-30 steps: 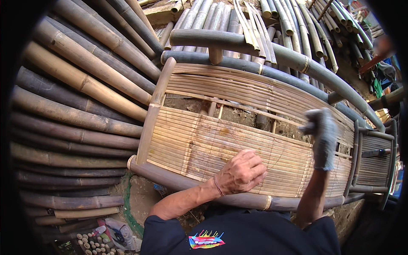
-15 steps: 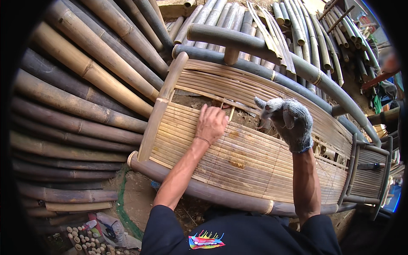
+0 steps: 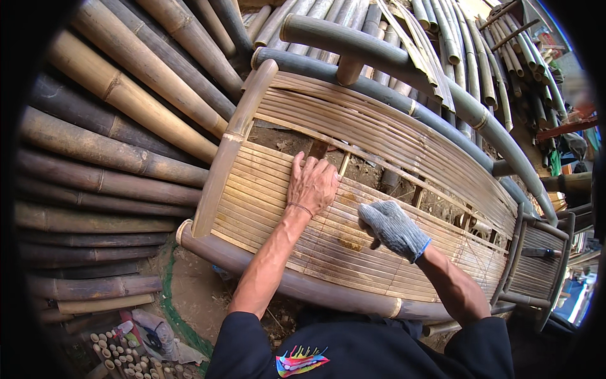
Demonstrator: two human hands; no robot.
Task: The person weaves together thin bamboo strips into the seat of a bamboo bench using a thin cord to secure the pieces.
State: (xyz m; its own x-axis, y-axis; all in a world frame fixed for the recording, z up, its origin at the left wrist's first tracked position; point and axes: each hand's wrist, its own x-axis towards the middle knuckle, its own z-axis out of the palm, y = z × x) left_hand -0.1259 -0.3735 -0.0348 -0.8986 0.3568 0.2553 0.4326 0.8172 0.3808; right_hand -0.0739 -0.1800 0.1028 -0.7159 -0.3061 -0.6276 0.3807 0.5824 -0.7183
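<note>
A long bamboo bench [image 3: 232, 139] lies before me, its seat made of thin bamboo slats [image 3: 265, 221] running lengthwise. My bare left hand [image 3: 314, 183] rests on the slats with its fingers curled over their far edge, where a gap [image 3: 284, 139] opens toward the ground. Beside the fingers, a thin strip [image 3: 344, 163] crosses that gap. To the right, my right hand [image 3: 392, 228] wears a grey knitted glove and is closed low over the slats. Whatever it may hold is hidden by the glove.
Thick bamboo poles [image 3: 126, 95] lie fanned out along the left. A curved bamboo rail [image 3: 379, 55] bounds the bench's far side, with more poles [image 3: 454, 44] beyond it. Short cut bamboo pieces [image 3: 126, 354] stand at the lower left. Green netting [image 3: 169, 297] lies on the ground.
My gloved right hand has dropped from above the gap down and left toward the slats. The left hand stays at the edge of the slats. The whole view has shifted slightly.
</note>
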